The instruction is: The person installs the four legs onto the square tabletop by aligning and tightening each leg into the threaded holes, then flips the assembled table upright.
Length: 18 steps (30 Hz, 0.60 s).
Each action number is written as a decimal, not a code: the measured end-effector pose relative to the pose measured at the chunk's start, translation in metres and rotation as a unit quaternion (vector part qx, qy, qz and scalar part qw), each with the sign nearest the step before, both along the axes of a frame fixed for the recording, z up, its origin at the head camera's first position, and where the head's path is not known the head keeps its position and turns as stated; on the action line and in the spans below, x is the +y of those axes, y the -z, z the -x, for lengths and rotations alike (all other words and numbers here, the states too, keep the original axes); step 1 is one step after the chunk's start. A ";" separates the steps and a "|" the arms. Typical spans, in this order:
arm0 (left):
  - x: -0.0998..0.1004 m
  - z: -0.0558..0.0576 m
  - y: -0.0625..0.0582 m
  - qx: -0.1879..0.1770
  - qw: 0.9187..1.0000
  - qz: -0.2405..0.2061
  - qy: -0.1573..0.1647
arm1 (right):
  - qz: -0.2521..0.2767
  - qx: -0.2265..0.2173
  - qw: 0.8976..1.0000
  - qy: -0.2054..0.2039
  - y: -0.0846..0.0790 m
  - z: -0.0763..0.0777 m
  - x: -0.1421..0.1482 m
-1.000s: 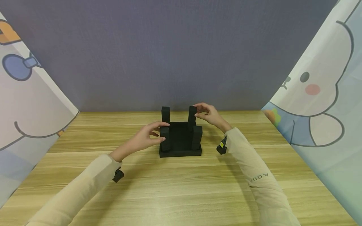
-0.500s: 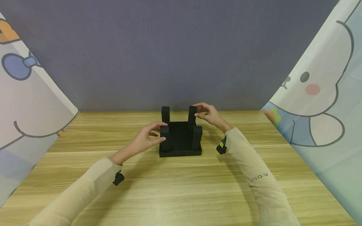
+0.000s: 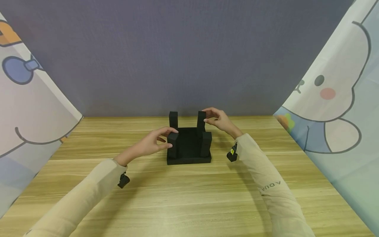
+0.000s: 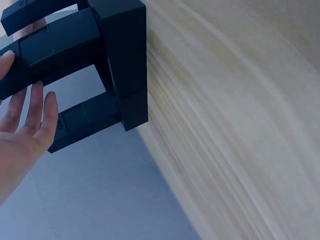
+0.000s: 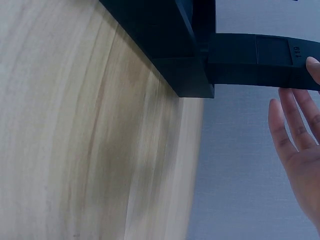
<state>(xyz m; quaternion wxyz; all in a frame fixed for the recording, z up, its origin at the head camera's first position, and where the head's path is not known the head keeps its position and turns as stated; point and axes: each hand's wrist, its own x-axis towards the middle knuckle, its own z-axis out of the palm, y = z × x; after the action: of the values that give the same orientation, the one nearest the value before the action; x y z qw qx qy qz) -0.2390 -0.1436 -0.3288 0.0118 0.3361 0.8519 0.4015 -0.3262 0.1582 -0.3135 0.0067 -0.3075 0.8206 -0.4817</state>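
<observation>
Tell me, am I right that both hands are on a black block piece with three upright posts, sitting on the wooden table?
Not quite: the black piece has four upright posts, not three, as the head view shows. Otherwise yes: it sits on the wooden table, with the left hand at a near post and the right hand at a far post.

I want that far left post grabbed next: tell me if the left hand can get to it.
Probably yes: the left hand grips the near left post, and the far left post stands uncovered just behind it.
</observation>
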 end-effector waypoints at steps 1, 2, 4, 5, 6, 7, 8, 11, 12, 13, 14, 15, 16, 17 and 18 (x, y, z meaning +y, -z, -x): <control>0.000 0.000 0.000 -0.002 1.000 -0.001 -0.004 | -0.001 -0.001 1.000 0.001 0.000 0.000 0.000; 0.001 0.000 0.001 -0.002 1.000 -0.003 -0.010 | -0.002 -0.003 1.000 0.002 0.000 0.000 0.000; 0.002 -0.001 0.003 -0.002 1.000 -0.010 -0.026 | -0.003 -0.005 1.000 0.003 0.000 0.000 0.000; 0.003 -0.002 0.004 -0.002 0.999 -0.014 -0.036 | -0.003 -0.005 1.000 0.003 0.000 0.001 0.000; 0.004 -0.003 0.005 -0.003 0.999 -0.021 -0.046 | -0.003 -0.006 1.000 0.003 0.000 0.001 0.000; 0.006 -0.004 0.007 -0.001 0.998 -0.027 -0.056 | -0.003 -0.006 1.000 0.004 0.000 0.001 0.000; 0.007 -0.005 0.008 0.002 0.997 -0.033 -0.065 | -0.001 -0.006 1.000 0.003 0.001 0.001 0.000; 0.011 -0.008 0.011 0.008 0.995 -0.049 -0.088 | 0.001 -0.005 1.000 0.001 0.001 0.001 0.000; 0.012 -0.009 0.012 0.011 0.994 -0.053 -0.093 | 0.001 -0.004 1.000 0.001 0.001 0.001 0.001; 0.013 -0.010 0.013 0.015 0.994 -0.055 -0.098 | 0.002 -0.003 1.000 0.001 0.001 0.001 0.001; 0.013 -0.011 0.013 0.018 0.993 -0.057 -0.101 | 0.002 -0.004 1.000 0.001 0.001 0.001 0.001; 0.014 -0.011 0.014 0.019 0.993 -0.059 -0.105 | 0.002 -0.004 1.000 0.001 0.001 0.001 0.001; 0.014 -0.012 0.015 0.021 0.992 -0.059 -0.107 | 0.002 -0.006 1.000 0.002 0.001 0.001 0.001; 0.014 -0.012 0.015 0.023 0.992 -0.060 -0.108 | 0.001 -0.007 1.000 0.003 0.001 0.001 0.001; 0.014 -0.012 0.015 0.025 0.992 -0.060 -0.109 | 0.001 -0.008 1.000 0.004 0.001 0.001 0.001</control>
<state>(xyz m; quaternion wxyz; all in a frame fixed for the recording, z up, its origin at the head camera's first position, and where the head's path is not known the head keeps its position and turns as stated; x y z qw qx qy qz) -0.2267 -0.1291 -0.3437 -0.0733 0.2515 0.8576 0.4427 -0.3271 0.1592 -0.3144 0.0114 -0.2999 0.8214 -0.4850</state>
